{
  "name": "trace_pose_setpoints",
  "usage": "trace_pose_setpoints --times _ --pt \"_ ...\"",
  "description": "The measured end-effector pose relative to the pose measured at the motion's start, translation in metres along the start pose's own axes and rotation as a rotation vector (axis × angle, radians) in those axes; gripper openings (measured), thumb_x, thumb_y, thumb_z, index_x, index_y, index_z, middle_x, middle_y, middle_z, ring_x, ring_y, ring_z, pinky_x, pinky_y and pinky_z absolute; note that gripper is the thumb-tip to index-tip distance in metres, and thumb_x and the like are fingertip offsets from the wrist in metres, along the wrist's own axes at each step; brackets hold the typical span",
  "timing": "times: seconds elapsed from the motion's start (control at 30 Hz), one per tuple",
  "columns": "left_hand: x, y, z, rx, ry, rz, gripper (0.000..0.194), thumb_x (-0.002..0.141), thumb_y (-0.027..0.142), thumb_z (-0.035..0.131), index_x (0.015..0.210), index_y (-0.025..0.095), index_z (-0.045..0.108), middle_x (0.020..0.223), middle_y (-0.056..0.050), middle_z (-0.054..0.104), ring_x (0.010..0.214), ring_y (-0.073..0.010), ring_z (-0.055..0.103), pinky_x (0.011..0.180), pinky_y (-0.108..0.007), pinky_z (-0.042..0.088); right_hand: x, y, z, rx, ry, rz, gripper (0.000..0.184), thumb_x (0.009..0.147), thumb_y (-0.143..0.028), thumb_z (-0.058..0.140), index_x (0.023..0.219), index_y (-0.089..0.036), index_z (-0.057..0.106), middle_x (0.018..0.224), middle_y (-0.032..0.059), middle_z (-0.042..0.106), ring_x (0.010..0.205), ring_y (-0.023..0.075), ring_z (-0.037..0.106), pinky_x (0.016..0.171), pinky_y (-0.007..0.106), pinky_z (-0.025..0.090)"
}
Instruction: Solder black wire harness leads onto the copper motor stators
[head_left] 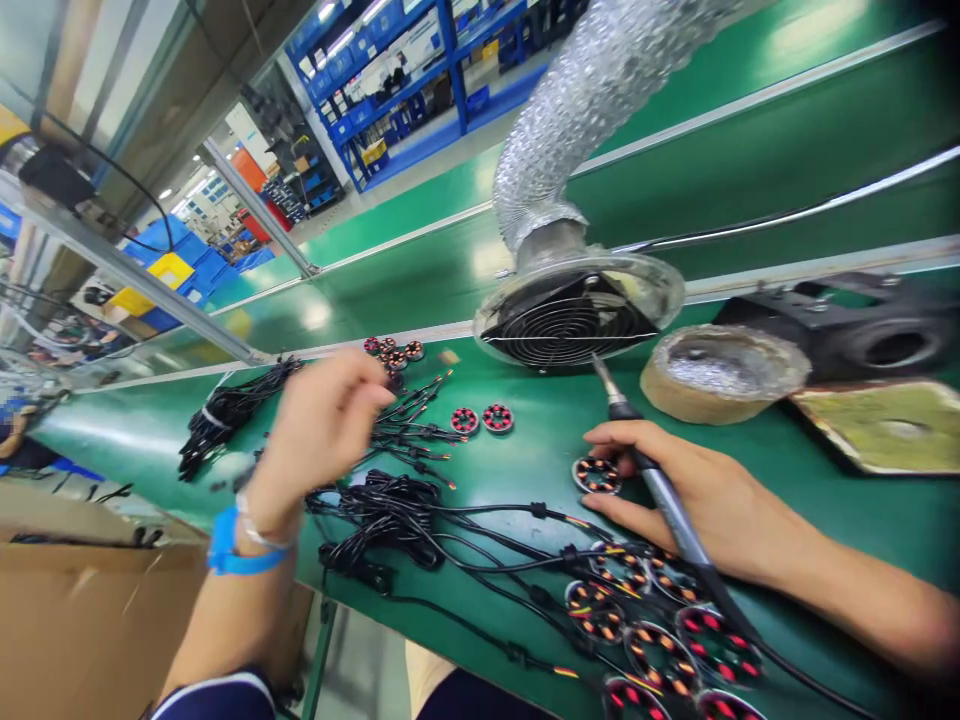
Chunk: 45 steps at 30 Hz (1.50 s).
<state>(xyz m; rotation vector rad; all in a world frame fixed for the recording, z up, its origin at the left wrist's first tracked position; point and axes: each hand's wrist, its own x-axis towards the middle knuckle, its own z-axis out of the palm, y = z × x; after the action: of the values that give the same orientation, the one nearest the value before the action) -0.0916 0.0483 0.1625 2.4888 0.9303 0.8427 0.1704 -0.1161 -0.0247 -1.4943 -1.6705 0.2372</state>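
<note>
A soldering iron is being gripped by the right hand, its tip being pointed away toward the fan. A coil ring on the right of the worktop is being steadied between that hand's fingers, so a positioning step seems to be in progress. The left hand is being held above the worktop at left, near some cables; whether its grip is closing on anything cannot be told. For the next move, steady placement and fingers clear of the tip are apparently being called for.

Crinkled metallic duct; glossy, perhaps plastic-topped bench.
</note>
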Motion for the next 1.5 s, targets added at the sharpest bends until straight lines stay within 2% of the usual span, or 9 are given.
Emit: trace_pose_setpoints --times 0.03,0.1,0.23,0.5,0.77,0.93,1.1,1.27,1.5 --pt "-0.008 -0.001 0.029 0.072 -0.217 0.104 0.010 0.085 0.023 0.058 0.076 0.020 0.055 0.069 0.000 0.057 0.062 -0.0139 0.050 0.062 -0.027 0.041 0.000 0.000 -0.001 0.018 -0.008 0.011 0.035 0.085 -0.038 0.061 0.113 -0.020 0.051 0.089 0.0042 0.067 0.073 0.0183 0.066 0.070 0.031 0.057" --pt "-0.021 -0.003 0.074 0.143 -0.394 0.170 0.014 0.092 0.022 0.046 0.079 0.021 0.051 0.072 0.000 0.058 0.065 -0.0146 0.052 0.063 -0.027 0.040 0.000 -0.001 -0.006 0.050 -0.023 0.008 0.037 0.081 -0.035 0.063 0.113 -0.020 0.052 0.090 0.0045 0.066 0.077 0.0186 0.066 0.073 0.032 0.056" --pt "-0.034 -0.001 0.110 0.230 -0.509 0.161 0.015 0.095 0.026 0.041 0.084 0.022 0.048 0.075 -0.001 0.058 0.066 -0.0161 0.055 0.062 -0.028 0.041 0.002 -0.010 -0.014 0.150 0.008 -0.018 0.039 0.078 -0.031 0.066 0.112 -0.020 0.051 0.097 0.0055 0.065 0.084 0.0189 0.065 0.077 0.033 0.056" --pt "-0.045 0.010 0.120 0.316 -0.567 0.277 0.016 0.097 0.027 0.040 0.085 0.021 0.049 0.076 -0.002 0.060 0.071 -0.0186 0.058 0.065 -0.029 0.043 0.006 -0.039 -0.007 0.423 0.202 0.148 0.024 0.085 -0.021 0.060 0.106 -0.024 0.048 0.084 -0.0012 0.062 0.067 0.0120 0.062 0.064 0.025 0.056" --pt "-0.006 0.020 0.120 0.151 -0.653 0.233 0.031 0.100 0.029 0.031 0.088 0.019 0.058 0.083 -0.004 0.059 0.079 -0.0184 0.055 0.074 -0.031 0.043 0.007 -0.045 -0.003 0.373 0.239 0.113 0.022 0.087 -0.018 0.058 0.105 -0.027 0.049 0.080 -0.0035 0.061 0.066 0.0121 0.060 0.065 0.026 0.055" --pt "0.005 0.016 0.141 -0.081 -0.871 0.294 0.035 0.100 0.029 0.033 0.083 0.019 0.061 0.084 -0.003 0.057 0.087 -0.0168 0.054 0.081 -0.029 0.044 0.010 -0.041 0.001 0.354 0.229 0.065 0.021 0.087 -0.016 0.055 0.105 -0.024 0.049 0.079 -0.0029 0.061 0.065 0.0113 0.059 0.064 0.024 0.053" --pt "0.000 0.010 0.150 0.083 -0.745 0.153 0.021 0.096 0.029 0.041 0.090 0.017 0.057 0.087 -0.005 0.059 0.083 -0.0197 0.055 0.079 -0.034 0.044 0.011 -0.033 0.000 0.320 0.284 0.063 0.023 0.085 -0.014 0.057 0.105 -0.022 0.050 0.081 -0.0016 0.062 0.066 0.0100 0.060 0.065 0.022 0.053" --pt "-0.007 0.004 0.156 0.194 -0.783 0.213 0.005 0.085 0.022 0.057 0.086 0.017 0.058 0.086 -0.006 0.060 0.085 -0.0219 0.055 0.078 -0.034 0.043 0.007 -0.027 0.001 0.262 0.299 0.061 0.025 0.084 -0.012 0.057 0.105 -0.022 0.051 0.084 -0.0005 0.063 0.070 0.0106 0.061 0.067 0.022 0.053" --pt "-0.017 0.019 0.147 -0.081 -0.588 0.182 0.008 0.087 0.021 0.052 0.080 0.017 0.051 0.075 -0.001 0.051 0.071 -0.0154 0.048 0.067 -0.028 0.038 0.007 -0.033 0.000 0.320 0.312 0.183 0.034 0.081 -0.016 0.066 0.109 -0.023 0.049 0.090 0.0000 0.063 0.073 0.0110 0.061 0.067 0.022 0.054"
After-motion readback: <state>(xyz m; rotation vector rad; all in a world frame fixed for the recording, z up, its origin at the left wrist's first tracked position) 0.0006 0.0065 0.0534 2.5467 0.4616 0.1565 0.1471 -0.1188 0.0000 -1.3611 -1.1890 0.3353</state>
